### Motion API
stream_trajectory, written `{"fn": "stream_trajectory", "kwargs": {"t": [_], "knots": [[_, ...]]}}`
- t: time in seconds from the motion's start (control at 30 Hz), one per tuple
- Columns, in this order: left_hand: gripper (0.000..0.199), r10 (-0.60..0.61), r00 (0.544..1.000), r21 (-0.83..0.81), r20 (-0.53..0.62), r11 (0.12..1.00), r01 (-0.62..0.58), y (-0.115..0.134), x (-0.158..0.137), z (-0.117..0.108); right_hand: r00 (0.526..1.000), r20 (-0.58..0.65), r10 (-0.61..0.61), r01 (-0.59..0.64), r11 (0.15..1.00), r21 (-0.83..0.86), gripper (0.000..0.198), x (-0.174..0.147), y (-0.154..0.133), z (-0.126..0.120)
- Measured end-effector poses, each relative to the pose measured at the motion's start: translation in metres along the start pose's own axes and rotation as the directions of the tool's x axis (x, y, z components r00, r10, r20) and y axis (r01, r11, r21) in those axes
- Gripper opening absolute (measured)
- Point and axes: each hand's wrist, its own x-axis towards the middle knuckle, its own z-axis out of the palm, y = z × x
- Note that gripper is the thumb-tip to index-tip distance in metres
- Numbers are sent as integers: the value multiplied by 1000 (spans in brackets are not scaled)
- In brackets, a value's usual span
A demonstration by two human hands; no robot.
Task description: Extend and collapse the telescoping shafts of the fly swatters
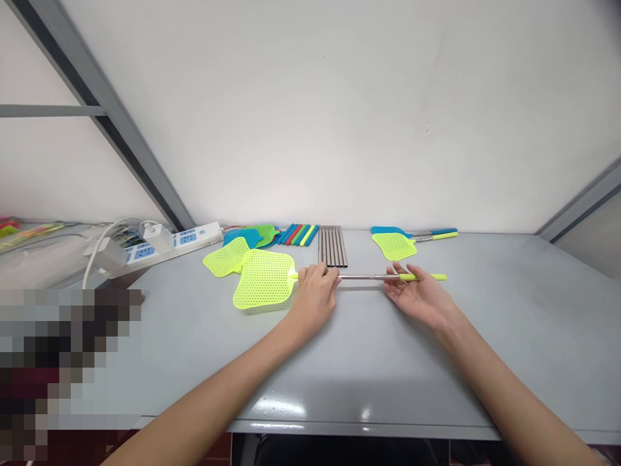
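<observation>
A yellow-green fly swatter (266, 278) with a metal rod and a yellow-green grip lies level across both hands, just above the table. My left hand (314, 292) is closed around the rod close to the perforated head. At the other end, my right hand (421, 298) is turned palm up, with loosely curled fingers holding the swatter where rod meets grip. Behind my left hand lies a row of metal tubes (332, 246). Beside it are several coloured grips (298, 235). Loose swatter heads, one yellow-green (226, 256) and one blue (242, 238), lie further left.
Two swatters with rods and grips, one blue (388, 230) and one yellow-green (394, 246), lie at the back right. A white power strip (198, 236) with plugs and a cable stands at the left. The grey table (369, 362) meets a white wall behind.
</observation>
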Motion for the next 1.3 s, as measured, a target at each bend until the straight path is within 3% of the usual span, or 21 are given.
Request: {"fn": "stream_trajectory", "kwargs": {"t": [0.17,0.4,0.57,0.9,1.3], "knots": [[24,-11,1000,2,4,1000,11,0,0,2,994,-109,-26,46,981,189,17,5,-5,-1],[27,54,998,-7,42,999,-53,5,-3,6,975,-190,-114,157,960,230,28,10,-14,-8],[32,92,993,-10,71,996,-92,6,-3,6,969,-162,-185,220,947,234,31,12,-18,-13],[33,77,993,139,95,986,-89,3,-10,5,947,-152,-282,315,906,284,27,15,4,-11],[36,6,983,115,181,993,-27,16,-16,-1,967,-78,-244,255,887,385,30,0,22,-2]]}}
